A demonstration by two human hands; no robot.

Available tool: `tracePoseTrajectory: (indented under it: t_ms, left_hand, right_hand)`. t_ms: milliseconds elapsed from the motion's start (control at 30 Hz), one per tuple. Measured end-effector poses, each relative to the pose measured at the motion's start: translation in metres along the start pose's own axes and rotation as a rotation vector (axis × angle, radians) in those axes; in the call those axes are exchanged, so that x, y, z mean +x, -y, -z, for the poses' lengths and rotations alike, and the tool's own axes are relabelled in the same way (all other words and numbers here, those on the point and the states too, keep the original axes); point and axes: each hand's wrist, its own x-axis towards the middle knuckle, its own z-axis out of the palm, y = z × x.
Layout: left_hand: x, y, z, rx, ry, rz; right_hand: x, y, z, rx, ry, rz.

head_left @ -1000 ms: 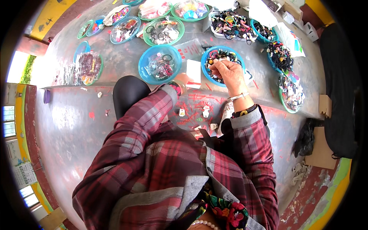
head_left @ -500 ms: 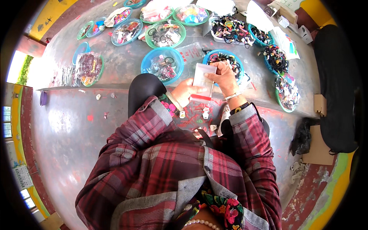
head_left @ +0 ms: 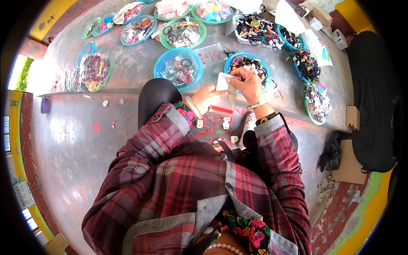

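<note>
Between my hands, above the ledge's front edge, is a small clear plastic bag with a red strip along its lower end. My left hand grips its left side, fingers closed on the plastic. With thumb and fingers pinched at the bag's upper right part, my right hand holds it from the other side. A tan patch shows through the plastic, too unclear to name. Just beyond my right hand stands a blue basin of dark hair ties. Another blue basin, holding small clear packets and a dark loop, is beyond my left hand.
More basins of small goods, including a green basin, crowd the raised ledge. A white tub of hair ties stands at the back right. Red scraps and small white pieces litter the floor by my feet. A black bag lies right.
The bag has tilted and swung a little between my hands, and the tan patch now shows more. My left hand has shifted slightly. Both hands keep their hold.
</note>
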Motion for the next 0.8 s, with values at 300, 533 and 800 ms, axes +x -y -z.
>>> tracePoseTrajectory:
  t_ms: [300, 533, 800]
  left_hand:
    - [0.003, 0.004, 0.004, -0.12, 0.003, 0.056]
    - [0.003, 0.005, 0.003, -0.096, 0.004, 0.061]
    - [0.005, 0.01, 0.002, -0.07, -0.01, 0.034]
  right_hand:
    - [-0.015, 0.01, -0.012, -0.943, -0.13, 0.492]
    - [-0.017, 0.013, -0.01, -0.904, -0.193, 0.597]
    - [-0.015, 0.014, -0.011, -0.76, -0.241, 0.63]
